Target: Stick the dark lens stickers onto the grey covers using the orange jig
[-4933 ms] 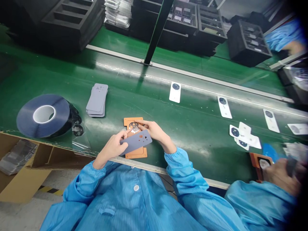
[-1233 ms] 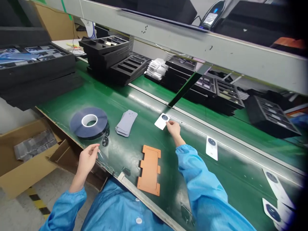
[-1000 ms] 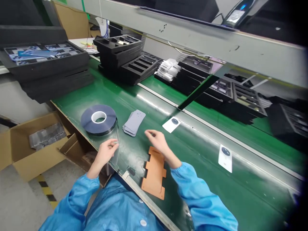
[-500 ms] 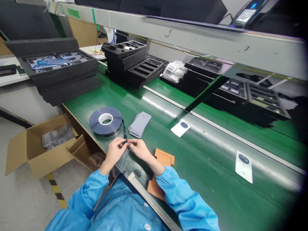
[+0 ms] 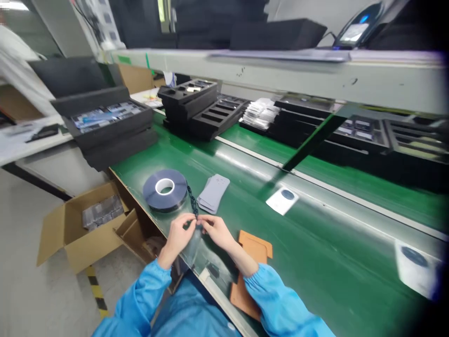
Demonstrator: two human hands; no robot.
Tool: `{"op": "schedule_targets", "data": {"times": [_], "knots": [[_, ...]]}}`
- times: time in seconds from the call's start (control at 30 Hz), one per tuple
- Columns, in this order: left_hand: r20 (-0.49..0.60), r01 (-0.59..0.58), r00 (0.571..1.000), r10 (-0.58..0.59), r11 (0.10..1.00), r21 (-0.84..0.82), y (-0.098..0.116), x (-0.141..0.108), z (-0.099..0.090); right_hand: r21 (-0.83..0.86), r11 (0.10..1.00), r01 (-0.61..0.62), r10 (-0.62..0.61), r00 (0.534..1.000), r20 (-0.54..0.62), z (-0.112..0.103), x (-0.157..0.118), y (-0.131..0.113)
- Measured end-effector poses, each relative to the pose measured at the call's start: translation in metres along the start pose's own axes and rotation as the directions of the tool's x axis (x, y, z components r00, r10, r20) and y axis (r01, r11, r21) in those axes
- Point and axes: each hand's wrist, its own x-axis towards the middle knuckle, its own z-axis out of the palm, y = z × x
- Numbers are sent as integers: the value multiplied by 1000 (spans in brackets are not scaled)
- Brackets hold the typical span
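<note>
Both hands meet close to the near edge of the green work surface (image 5: 301, 262). My left hand (image 5: 181, 232) pinches the end of a dark strip (image 5: 192, 201) that runs down from a large dark roll (image 5: 150, 192) with a white core. Fingertips of my right hand (image 5: 217, 231) are pressed together right beside it, at the same strip end; what they grip is too small to make out. Grey flat plates (image 5: 213, 193) lie stacked just beyond the hands. Under my right forearm sits an orange fixture (image 5: 254, 248).
White panels with dark ovals lie at right (image 5: 280, 203) and far right (image 5: 414, 271). Black foam trays (image 5: 115, 140) stand at left and along the back, beneath a shelf (image 5: 280, 70). Cardboard boxes (image 5: 52, 234) are on the floor. A person in white (image 5: 21, 61) is at far left.
The view has shifted, so the scene appears lower and mostly farther right; a person has come into view at upper left. The hands remain together at the strip.
</note>
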Motion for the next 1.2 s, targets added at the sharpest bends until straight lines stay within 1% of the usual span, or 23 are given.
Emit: {"op": "schedule_targets", "data": {"times": [0.1, 0.23, 0.33, 0.4, 0.47, 0.53, 0.6, 0.63, 0.7, 0.73, 0.83, 0.93, 1.0, 1.07, 1.1, 1.13, 1.2], "knots": [[-59, 9, 998, -8, 1000, 17, -5, 4, 2, 30, 999, -24, 25, 999, -24, -2, 3, 5], [-194, 58, 979, -59, 998, -11, -11, 11, -8, 52, 998, -25, 27, 998, -49, -3, 7, 15], [-279, 70, 957, -84, 996, -59, -6, 15, -18, 56, 998, -34, 37, 999, -40, -5, 9, 20], [-287, 64, 954, -87, 994, -89, 3, 17, -20, 13, 998, -54, 54, 998, -34, -9, 8, 19], [-227, 78, 967, -116, 982, -170, 17, 17, -18, -60, 997, -54, 51, 997, -51, -17, 2, 12], [-107, 123, 981, -160, 951, -285, 32, 14, -10, -110, 994, -8, -2, 995, -95, -27, -10, 1], [27, 192, 980, -196, 910, -367, 46, 9, 2, -89, 995, 52, -66, 986, -151, -40, -28, -10], [83, 227, 974, -211, 898, -376, 52, 6, 10, -52, 997, 56, -65, 982, -178, -47, -38, -15], [184, 296, 953, -242, 875, -382, 59, 1, 28, 53, 998, 26, -13, 971, -239, -62, -59, -18], [237, 329, 938, -253, 865, -380, 60, -2, 38, 93, 995, 16, 11, 958, -285, -69, -69, -16], [381, 408, 885, -268, 841, -356, 60, -10, 69, 161, 986, -42, 105, 907, -409, -86, -102, -5], [485, 463, 830, -275, 825, -325, 58, -20, 95, 194, 977, -86, 170, 865, -471, -93, -131, 8], [536, 483, 799, -273, 822, -302, 58, -27, 106, 224, 970, -94, 196, 848, -493, -93, -144, 14], [562, 463, 788, -253, 844, -270, 57, -33, 111, 241, 965, -104, 218, 828, -517, -93, -152, 19], [559, 430, 795, -235, 868, -248, 56, -35, 113, 236, 965, -110, 223, 816, -533, -94, -154, 21], [545, 378, 812, -209, 900, -218, 55, -36, 113, 221, 968, -115, 222, 803, -553, -95, -156, 24], [489, 219, 863, -129, 967, -130, 50, -38, 112, 177, 976, -127, 209, 774, -597, -98, -157, 28]]}}
